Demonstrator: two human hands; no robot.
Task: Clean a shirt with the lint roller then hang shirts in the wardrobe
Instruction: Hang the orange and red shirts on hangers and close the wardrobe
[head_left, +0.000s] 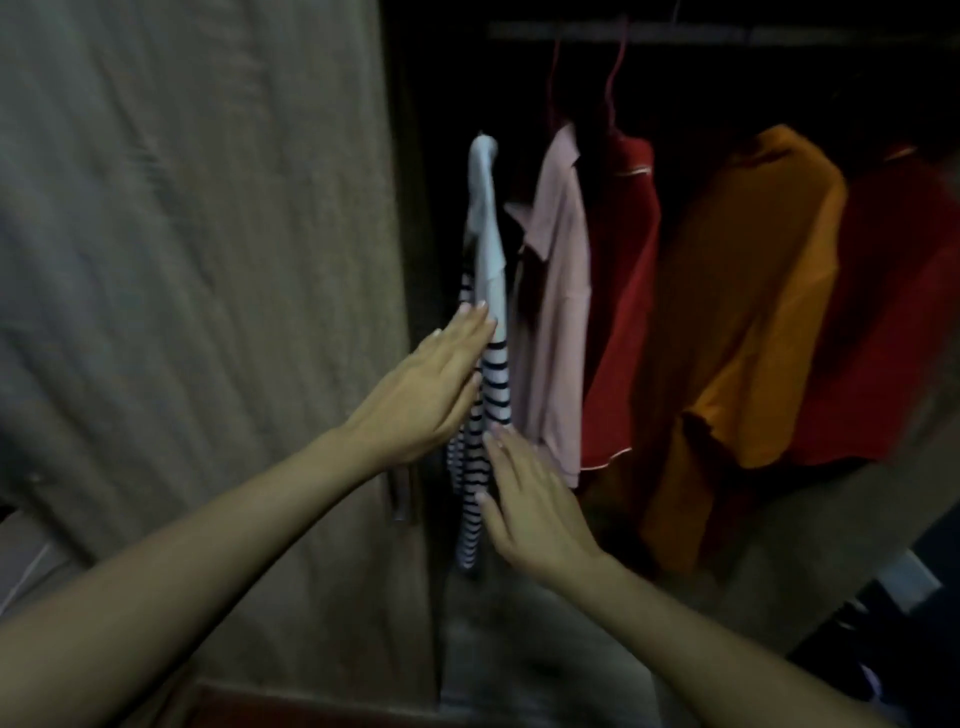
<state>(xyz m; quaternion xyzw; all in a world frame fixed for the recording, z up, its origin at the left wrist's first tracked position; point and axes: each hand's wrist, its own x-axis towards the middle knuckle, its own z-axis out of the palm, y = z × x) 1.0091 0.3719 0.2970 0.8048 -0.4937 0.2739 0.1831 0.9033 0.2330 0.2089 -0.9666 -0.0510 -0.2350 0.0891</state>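
Observation:
A white shirt with navy stripes (485, 291) hangs edge-on at the left end of the wardrobe rail (675, 32). My left hand (431, 384) lies flat against its left side with the fingers straight. On the shirt's right side, lower down, my right hand (530, 499) presses flat against the striped cloth. Neither hand grips anything. Beside it hang a pink collared shirt (558, 312), a red shirt (623, 312), an orange shirt (743, 322) and another red shirt (893, 322). No lint roller is in view.
The wooden wardrobe door (197, 234) stands to the left, with its handle (400, 488) just below my left wrist. The wardrobe's inside is dark. A wooden shelf edge (831, 509) runs under the shirts at the right, with dark items below it.

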